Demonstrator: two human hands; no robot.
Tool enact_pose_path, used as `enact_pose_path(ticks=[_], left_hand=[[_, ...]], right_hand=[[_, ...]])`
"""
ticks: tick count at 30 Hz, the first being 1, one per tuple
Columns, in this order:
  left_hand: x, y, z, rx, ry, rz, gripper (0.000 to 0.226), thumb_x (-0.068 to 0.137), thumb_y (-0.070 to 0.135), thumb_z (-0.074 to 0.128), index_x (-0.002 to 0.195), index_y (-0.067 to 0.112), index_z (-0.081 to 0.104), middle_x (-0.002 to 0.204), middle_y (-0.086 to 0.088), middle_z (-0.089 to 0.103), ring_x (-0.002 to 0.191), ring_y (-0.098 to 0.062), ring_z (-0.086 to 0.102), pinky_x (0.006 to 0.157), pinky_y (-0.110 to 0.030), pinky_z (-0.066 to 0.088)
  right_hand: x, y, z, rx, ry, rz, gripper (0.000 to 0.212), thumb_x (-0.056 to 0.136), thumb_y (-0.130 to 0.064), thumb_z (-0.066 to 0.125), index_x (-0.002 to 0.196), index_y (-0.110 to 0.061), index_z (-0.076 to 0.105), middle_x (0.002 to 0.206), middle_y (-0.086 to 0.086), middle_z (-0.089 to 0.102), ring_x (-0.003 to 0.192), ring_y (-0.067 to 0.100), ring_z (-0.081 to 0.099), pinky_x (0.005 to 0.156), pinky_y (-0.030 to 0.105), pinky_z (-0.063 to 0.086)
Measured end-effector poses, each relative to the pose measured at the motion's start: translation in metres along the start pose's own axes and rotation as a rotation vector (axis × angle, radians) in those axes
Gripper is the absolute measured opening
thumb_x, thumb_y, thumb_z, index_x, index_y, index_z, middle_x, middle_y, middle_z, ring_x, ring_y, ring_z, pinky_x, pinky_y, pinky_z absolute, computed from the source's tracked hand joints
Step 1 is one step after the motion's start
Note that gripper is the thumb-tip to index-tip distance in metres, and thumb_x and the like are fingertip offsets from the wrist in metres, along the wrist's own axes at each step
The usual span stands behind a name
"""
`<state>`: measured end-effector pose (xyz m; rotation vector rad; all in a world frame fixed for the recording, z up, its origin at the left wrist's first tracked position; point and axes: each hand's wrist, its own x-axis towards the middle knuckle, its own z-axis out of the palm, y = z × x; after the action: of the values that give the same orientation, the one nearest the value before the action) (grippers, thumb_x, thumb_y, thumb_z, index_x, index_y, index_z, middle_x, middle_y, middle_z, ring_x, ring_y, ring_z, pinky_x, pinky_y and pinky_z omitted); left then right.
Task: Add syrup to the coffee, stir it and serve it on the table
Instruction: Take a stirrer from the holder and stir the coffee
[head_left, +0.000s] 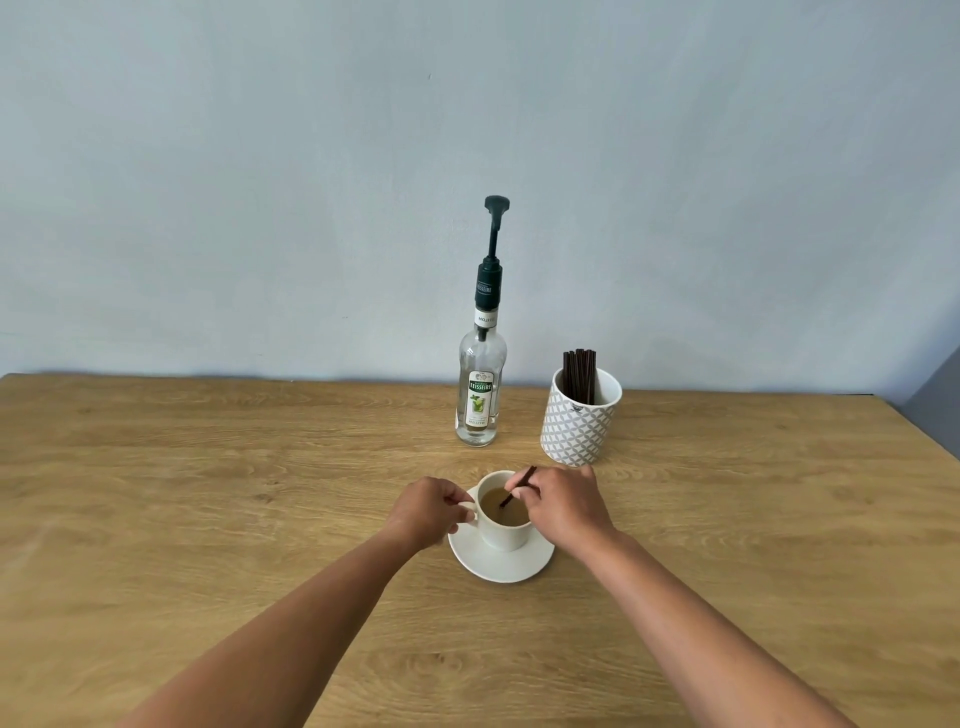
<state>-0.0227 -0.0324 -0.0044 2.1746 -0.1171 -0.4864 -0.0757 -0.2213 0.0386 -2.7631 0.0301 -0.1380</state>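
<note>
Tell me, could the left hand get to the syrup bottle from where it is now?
Probably yes: the left hand pinches the cup handle, and only bare table lies between it and the syrup bottle.

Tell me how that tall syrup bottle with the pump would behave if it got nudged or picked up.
The syrup bottle looks apt to tip: it is tall and narrow, with a long pump raised high above a small base. It seems nearly empty, so probably light for its size and easy to knock over. The clear body looks like glass, likely smooth to grip and breakable on the table.
</note>
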Motion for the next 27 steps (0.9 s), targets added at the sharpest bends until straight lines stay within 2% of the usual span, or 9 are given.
enact_pose_path(ticks=[3, 10, 16, 27], left_hand=[[0.0, 0.0, 0.0, -0.005, 0.001, 0.001, 0.012, 0.085, 0.016, 0.075, 0.096, 0.015, 0.075, 0.092, -0.01, 0.076, 0.089, -0.026, 0.074, 0.067, -0.039, 0.061], [0.001, 0.0, 0.0, -0.011, -0.004, 0.005, 0.009, 0.084, 0.016, 0.075, 0.093, 0.016, 0.075, 0.092, -0.01, 0.076, 0.089, -0.025, 0.074, 0.066, -0.037, 0.061], [0.002, -0.001, 0.0, 0.001, -0.005, 0.003, 0.008, 0.085, 0.017, 0.075, 0.093, 0.018, 0.074, 0.09, -0.008, 0.076, 0.088, -0.024, 0.074, 0.064, -0.036, 0.061], [0.001, -0.001, 0.001, -0.003, 0.005, 0.014, 0.017, 0.085, 0.017, 0.076, 0.1, 0.013, 0.075, 0.094, -0.012, 0.076, 0.089, -0.026, 0.074, 0.066, -0.038, 0.06]], right_hand=[[-0.002, 0.004, 0.001, -0.054, 0.011, -0.009, 0.019, 0.096, -0.031, 0.052, 0.101, -0.038, 0.069, 0.106, -0.018, 0.071, 0.107, 0.01, 0.057, 0.087, 0.033, 0.026], [-0.007, 0.007, 0.002, -0.032, 0.019, -0.031, 0.015, 0.095, -0.03, 0.053, 0.096, -0.037, 0.067, 0.101, -0.018, 0.07, 0.102, 0.009, 0.055, 0.084, 0.031, 0.021], [-0.005, 0.0, 0.003, 0.027, -0.012, -0.016, 0.016, 0.095, -0.033, 0.055, 0.099, -0.039, 0.069, 0.107, -0.019, 0.071, 0.107, 0.01, 0.056, 0.095, 0.037, 0.029], [-0.009, 0.012, 0.0, -0.016, 0.015, 0.001, 0.016, 0.096, -0.029, 0.053, 0.098, -0.036, 0.067, 0.103, -0.017, 0.071, 0.105, 0.01, 0.058, 0.091, 0.034, 0.027]])
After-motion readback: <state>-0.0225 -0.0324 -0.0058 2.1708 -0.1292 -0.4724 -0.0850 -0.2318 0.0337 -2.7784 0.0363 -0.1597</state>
